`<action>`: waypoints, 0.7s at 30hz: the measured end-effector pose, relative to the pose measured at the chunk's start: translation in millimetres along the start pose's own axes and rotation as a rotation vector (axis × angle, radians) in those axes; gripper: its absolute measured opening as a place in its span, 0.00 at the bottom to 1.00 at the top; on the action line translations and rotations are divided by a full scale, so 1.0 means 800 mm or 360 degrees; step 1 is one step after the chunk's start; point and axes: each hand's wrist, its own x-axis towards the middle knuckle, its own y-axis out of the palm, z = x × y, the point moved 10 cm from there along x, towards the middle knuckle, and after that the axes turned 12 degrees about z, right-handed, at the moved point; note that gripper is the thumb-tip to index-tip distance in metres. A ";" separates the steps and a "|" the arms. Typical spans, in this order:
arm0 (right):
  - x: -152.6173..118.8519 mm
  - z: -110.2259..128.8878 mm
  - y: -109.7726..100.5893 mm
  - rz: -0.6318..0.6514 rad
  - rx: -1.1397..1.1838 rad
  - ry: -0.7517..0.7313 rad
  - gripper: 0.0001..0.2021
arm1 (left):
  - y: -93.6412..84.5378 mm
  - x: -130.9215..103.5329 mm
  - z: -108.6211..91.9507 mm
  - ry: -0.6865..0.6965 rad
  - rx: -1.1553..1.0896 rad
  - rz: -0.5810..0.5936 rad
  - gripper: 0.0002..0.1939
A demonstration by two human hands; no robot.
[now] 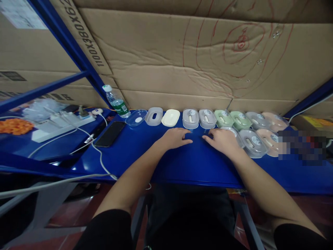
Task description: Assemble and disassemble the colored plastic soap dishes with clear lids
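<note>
A: Where are the worker's hands?

B: Both bare hands hover or rest low over a blue counter [200, 166]; contact with its surface is hard to tell. The left hand [177, 138] is open, fingers loosely bent, thumb apart. The right hand [224, 139] mirrors it, also open and loosely curved.

A: And the goods nearest them?

B: Two gray lidded containers [190, 119] stand side by side just beyond the gap between the hands. A partly hidden gray container [235, 133] lies just beside the right hand; whether they touch is unclear.

A: What fills the line to the right?

B: Two green containers [241, 119], then a gray and a peach one in the back row. Another gray container [253, 143] and a peach container [269, 142] sit in front, near a pixelated patch.

A: To the left?

B: A cream dish [170, 118], a gray slotted piece [154, 116] and a clear shallow piece [136, 118], below a green-labeled bottle [118, 104]. A dark phone [110, 134] lies on the counter near a white cable [100, 152]. Cardboard [161, 52] marked with red curves backs the scene.
</note>
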 end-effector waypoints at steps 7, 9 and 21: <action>0.003 -0.012 0.001 0.0092 -0.0020 0.0097 0.26 | -0.033 -0.011 0.069 -0.0441 0.0042 -0.0315 0.22; 0.003 -0.011 0.000 0.0079 -0.0010 0.0095 0.25 | -0.036 -0.015 0.089 -0.0588 0.0064 -0.0318 0.21; 0.001 0.039 0.017 0.0021 0.0320 -0.0403 0.21 | -0.036 -0.018 0.117 -0.0768 0.0049 -0.0285 0.10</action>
